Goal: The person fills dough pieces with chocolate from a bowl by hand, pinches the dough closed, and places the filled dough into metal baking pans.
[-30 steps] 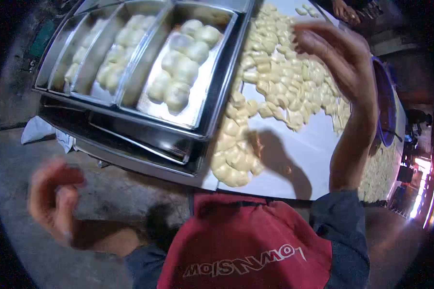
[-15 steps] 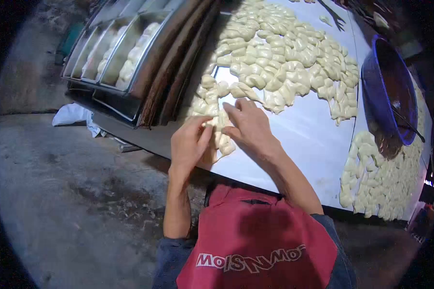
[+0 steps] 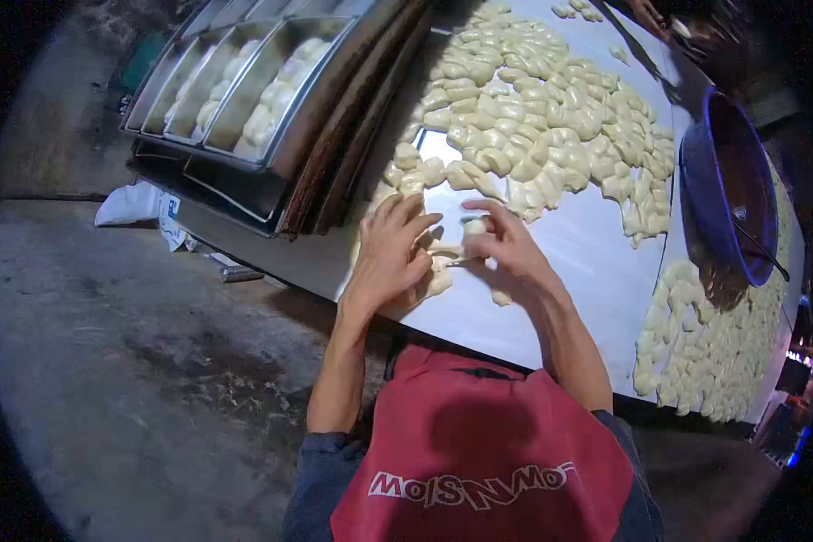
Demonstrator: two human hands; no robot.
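Observation:
Pale, glossy pieces of dough cover much of the white tabletop ahead of me, many of them stuck together. My left hand is curled over the dough near the table's front edge, its thumb and fingers around part of it. In my right hand is a piece of dough, pinched between thumb and fingers and slightly blurred. Thin strands of dough stretch across the gap between my hands. What lies under my left palm is hidden.
At the left stand metal loaf tins with dough inside, on dark stacked trays. A blue basin with a dark handle in it sits at the right. More dough lies below it. Another person's hand shows at the far edge.
My right hand has moved right, away from my left, with dough pulled out between them. My left hand has shifted right over the dough. The camera view has tilted slightly.

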